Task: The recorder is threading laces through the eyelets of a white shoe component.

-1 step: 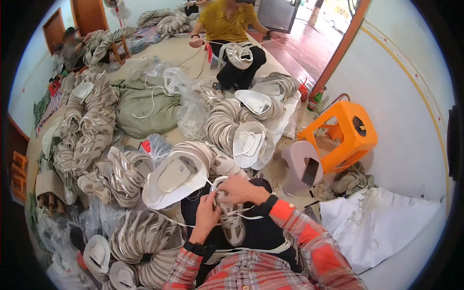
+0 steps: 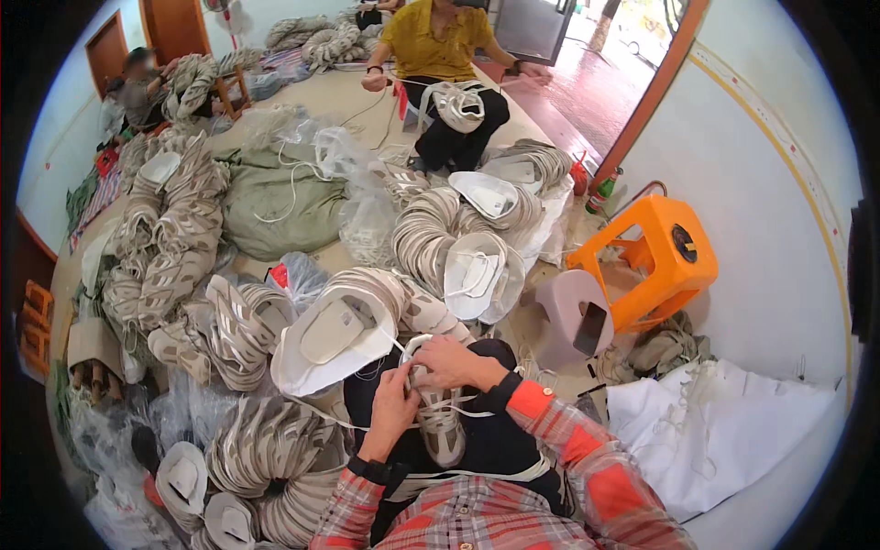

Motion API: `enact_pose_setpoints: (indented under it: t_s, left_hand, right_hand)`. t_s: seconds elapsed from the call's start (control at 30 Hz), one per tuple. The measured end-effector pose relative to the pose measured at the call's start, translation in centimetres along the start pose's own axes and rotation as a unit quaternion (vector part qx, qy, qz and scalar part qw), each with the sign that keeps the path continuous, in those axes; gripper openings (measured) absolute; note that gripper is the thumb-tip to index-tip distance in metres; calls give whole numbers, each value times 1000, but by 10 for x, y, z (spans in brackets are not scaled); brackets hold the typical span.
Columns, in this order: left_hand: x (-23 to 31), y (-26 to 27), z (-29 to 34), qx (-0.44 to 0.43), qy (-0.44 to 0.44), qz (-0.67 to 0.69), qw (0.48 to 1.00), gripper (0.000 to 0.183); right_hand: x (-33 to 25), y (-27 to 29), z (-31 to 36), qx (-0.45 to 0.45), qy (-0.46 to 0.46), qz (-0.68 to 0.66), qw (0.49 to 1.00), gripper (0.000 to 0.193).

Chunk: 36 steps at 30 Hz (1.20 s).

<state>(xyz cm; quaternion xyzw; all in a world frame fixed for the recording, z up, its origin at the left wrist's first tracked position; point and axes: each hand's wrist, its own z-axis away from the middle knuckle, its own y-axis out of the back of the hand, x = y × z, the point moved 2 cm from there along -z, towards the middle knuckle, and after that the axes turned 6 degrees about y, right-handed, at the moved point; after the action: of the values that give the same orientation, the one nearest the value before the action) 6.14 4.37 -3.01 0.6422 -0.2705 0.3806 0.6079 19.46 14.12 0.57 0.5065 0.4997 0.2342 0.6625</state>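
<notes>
"What lay closest?"
"A beige-and-brown lace-up shoe [image 2: 443,433] with flat white laces [image 2: 477,413], on the black-trousered lap [image 2: 500,440], its rounded toe toward six o'clock."
"And the hands?"
"The bare left hand [image 2: 392,412] touched it from nine, the bare right hand [image 2: 449,365] from one. Fingers bent on both; I couldn't tell whether either pinched a lace."
"Beyond the shoe?"
"A curved stack of nested beige uppers [image 2: 339,332], white-lined, between ten and eleven; a lavender plastic stool [image 2: 553,316] past one; a crumpled white cloth [image 2: 715,445] at three; an orange plastic stool [image 2: 662,243] at two."
"Farthest?"
"A bulging grey-green fabric sack [image 2: 275,206] at eleven, then a seated person in a mustard-yellow shirt [image 2: 431,41] at twelve."
</notes>
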Motion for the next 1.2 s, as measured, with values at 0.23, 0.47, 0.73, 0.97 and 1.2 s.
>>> enact_pose_setpoints:
  t_s: [0.23,0.47,0.73,0.97,1.2]
  left_hand:
    - [8,-18,0,54,-14,-70,996,46]
    - [33,7,16,93,-98,-50,990,26]
    - [40,-30,12,-52,-244,-228,941,15]
    - [35,-38,1,-90,-205,-329,917,13]
    - [28,33,-35,-348,189,304,866,14]
  right_hand:
    - [8,-16,11,75,-5,-141,987,28]
    - [-6,4,56,277,-89,-62,955,21]
    - [-21,-16,101,136,-34,83,987,11]
    - [-43,-12,102,154,-23,113,981,12]
    - [-44,-13,106,130,-39,88,987,16]
